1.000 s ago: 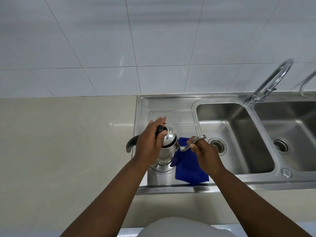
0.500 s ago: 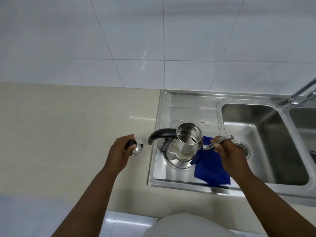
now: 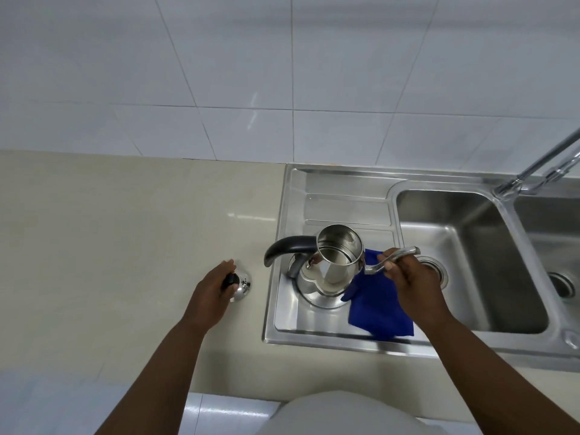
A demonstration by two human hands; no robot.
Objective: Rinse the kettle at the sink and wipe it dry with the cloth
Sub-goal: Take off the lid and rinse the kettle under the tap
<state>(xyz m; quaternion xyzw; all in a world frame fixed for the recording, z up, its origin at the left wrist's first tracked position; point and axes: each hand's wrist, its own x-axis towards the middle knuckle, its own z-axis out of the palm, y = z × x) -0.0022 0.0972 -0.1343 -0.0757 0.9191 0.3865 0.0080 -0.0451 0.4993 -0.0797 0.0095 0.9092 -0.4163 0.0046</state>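
Observation:
A steel kettle (image 3: pixel 329 268) with a black handle stands lidless on the sink's drainboard (image 3: pixel 345 208). My right hand (image 3: pixel 411 281) grips its thin curved spout. A blue cloth (image 3: pixel 376 312) lies flat on the drainboard, just right of the kettle and partly under my right hand. The kettle's lid (image 3: pixel 241 287), shiny with a black knob, rests on the beige counter left of the sink. My left hand (image 3: pixel 210 290) sits on top of it, fingers around the knob.
The beige counter (image 3: pixel 125 230) stretches left of the sink. Two steel basins (image 3: pixel 470 262) lie to the right, with a faucet (image 3: pixel 533 167) at the back right. A white tiled wall rises behind.
My left hand lifted the lid off the kettle and carried it left onto the counter. The kettle now stands uncovered. My right hand has kept its hold on the spout.

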